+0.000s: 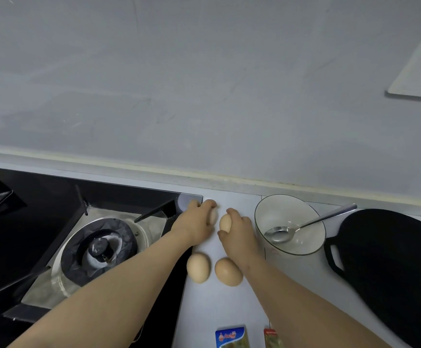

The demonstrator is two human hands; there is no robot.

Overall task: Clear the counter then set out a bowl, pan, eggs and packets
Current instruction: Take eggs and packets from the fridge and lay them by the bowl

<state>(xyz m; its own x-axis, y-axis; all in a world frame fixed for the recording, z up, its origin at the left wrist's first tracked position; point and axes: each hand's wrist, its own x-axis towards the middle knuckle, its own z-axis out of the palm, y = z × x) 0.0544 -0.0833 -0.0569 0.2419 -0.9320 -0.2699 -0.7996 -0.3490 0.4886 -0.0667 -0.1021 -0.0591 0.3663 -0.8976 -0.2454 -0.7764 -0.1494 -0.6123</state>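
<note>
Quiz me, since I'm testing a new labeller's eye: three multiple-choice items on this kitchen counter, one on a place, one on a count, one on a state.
1. Where does the long-handled metal spoon lie?
A. in the clear round glass bowl
B. in a mug
C. on a plate

2. How many oval brown eggs show?
A. two
B. four
C. six

3. What is the right hand doing?
A. lying flat
B. gripping an egg
C. holding a knife

Key:
1 A, its scoop rests inside the glass, handle over the rim.
2 B, two lie on the white counter, and one sits in each of the right hand and left hand.
3 B, its fingers curl round an egg.
</note>
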